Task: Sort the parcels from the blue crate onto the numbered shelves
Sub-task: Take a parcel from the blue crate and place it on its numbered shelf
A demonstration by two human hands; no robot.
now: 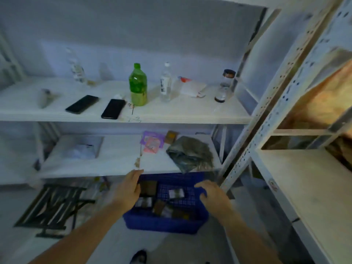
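Parcels (176, 194) blurred, indistinct, inside blue crate (163, 223)

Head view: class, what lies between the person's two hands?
Between the left hand and right hand lies the blue crate with small parcels, seen in the head view.
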